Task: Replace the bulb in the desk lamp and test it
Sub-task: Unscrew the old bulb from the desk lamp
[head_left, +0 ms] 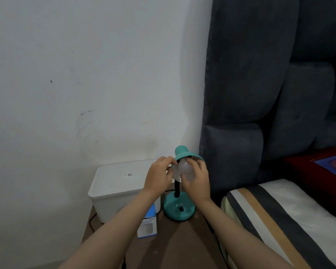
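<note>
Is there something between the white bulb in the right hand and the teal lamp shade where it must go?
Nothing visible blocks it. The right hand holds the white frosted bulb at the open mouth of the teal metal lamp shade, and the left hand steadies the shade's rim from the side.

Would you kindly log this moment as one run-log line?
step: bulb at shade | right hand: grips bulb | left hand: steadies shade | lamp: unlit | bulb box: on table
</note>
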Available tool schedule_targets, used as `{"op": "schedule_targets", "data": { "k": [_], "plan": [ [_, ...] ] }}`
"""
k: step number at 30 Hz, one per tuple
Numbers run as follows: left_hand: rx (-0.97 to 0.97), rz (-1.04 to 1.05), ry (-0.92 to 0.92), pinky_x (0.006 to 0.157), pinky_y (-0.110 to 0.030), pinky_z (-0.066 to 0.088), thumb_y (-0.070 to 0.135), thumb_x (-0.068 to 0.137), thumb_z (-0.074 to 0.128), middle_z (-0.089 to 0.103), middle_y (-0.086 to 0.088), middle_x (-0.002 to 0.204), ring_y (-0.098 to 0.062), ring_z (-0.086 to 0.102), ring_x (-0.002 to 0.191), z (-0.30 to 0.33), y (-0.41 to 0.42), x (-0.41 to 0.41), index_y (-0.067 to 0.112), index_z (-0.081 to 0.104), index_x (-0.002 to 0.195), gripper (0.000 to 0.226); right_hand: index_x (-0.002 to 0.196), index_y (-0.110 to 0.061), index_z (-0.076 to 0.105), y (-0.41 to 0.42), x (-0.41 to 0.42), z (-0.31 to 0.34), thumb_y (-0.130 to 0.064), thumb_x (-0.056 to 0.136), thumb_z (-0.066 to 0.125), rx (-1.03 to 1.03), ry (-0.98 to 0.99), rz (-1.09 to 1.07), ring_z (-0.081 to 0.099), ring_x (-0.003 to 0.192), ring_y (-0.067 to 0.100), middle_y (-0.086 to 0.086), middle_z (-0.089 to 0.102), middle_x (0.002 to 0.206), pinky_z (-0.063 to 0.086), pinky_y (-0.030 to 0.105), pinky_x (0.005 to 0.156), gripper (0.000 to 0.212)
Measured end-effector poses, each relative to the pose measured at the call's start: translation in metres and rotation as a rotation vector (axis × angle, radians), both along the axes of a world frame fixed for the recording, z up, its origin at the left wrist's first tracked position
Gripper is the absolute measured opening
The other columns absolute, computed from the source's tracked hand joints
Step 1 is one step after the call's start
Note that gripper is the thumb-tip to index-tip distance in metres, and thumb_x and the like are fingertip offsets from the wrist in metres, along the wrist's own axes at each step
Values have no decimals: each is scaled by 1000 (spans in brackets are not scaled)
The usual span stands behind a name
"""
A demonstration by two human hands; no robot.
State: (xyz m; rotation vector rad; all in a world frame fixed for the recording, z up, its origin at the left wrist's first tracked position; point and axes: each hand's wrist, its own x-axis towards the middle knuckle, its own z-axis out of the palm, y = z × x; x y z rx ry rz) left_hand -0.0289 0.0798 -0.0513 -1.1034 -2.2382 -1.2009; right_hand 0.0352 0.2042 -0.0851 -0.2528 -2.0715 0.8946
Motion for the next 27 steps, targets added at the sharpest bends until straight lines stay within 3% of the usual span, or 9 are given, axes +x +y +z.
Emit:
{"op": "schedule_targets", "data": {
  "k": [3, 7, 10, 13, 17, 21, 24, 27],
  "plan": [
    [-12, -6, 3, 71, -38, 54, -1, 82, 56, 63, -3, 88, -17, 60, 79, 0, 1, 1, 19, 62, 92, 23, 124, -22, 54, 5, 5, -3, -7, 73, 69, 97, -30, -22, 48, 111, 27, 6, 48, 129, 50, 41, 90, 55],
    [-3, -1, 6, 69, -39, 53, -2, 81, 55, 63, -2, 88, -16, 58, 77, -2, 3, 1, 20, 62, 93, 26, 131, -16, 43, -4, 8, -6, -21, 75, 75, -187, 48, -8, 47, 113, 13, 2, 45, 126, 43, 25, 91, 65],
    [5, 0, 8, 68, -39, 53, -3, 80, 53, 62, -2, 88, -17, 58, 77, -3, 3, 2, 19, 62, 93, 27, 128, -12, 45, -9, 4, -6, -26, 79, 73, -269, 73, -44, 53, 112, 19, 6, 50, 124, 48, 31, 90, 58],
    [8, 8, 8, 70, -40, 53, -3, 81, 53, 62, -3, 89, -18, 58, 78, -4, 2, 2, 17, 62, 94, 26, 120, -14, 51, -9, 3, -3, -15, 78, 70, -165, 59, -38, 54, 108, 23, 5, 51, 120, 50, 35, 87, 45],
    [6, 16, 15, 70, -40, 54, -2, 82, 54, 62, -2, 90, -17, 58, 79, -5, 3, 2, 18, 61, 94, 24, 119, -21, 53, -6, 4, -4, -5, 74, 66, -61, 26, -27, 50, 116, 20, 0, 45, 130, 50, 39, 93, 50],
    [11, 18, 7, 69, -41, 53, -2, 81, 53, 61, -1, 89, -18, 58, 78, -5, 4, 3, 20, 60, 93, 26, 128, -21, 47, -11, 4, -6, -17, 75, 74, -239, 73, -8, 49, 111, 14, 1, 40, 129, 46, 25, 87, 59],
    [13, 19, 3, 69, -41, 54, -2, 81, 52, 61, -1, 89, -18, 57, 77, -5, 4, 4, 19, 60, 93, 25, 127, -18, 49, -15, 1, -3, -23, 78, 74, -383, 102, -16, 53, 108, 17, 5, 47, 124, 49, 29, 88, 55],
    [15, 23, -3, 69, -42, 54, -2, 81, 52, 61, -1, 88, -18, 57, 77, -5, 2, 3, 20, 60, 93, 26, 122, -17, 55, -14, 1, 2, -14, 79, 72, -363, 99, 10, 56, 107, 21, 6, 50, 119, 51, 34, 90, 46]
  ]
}}
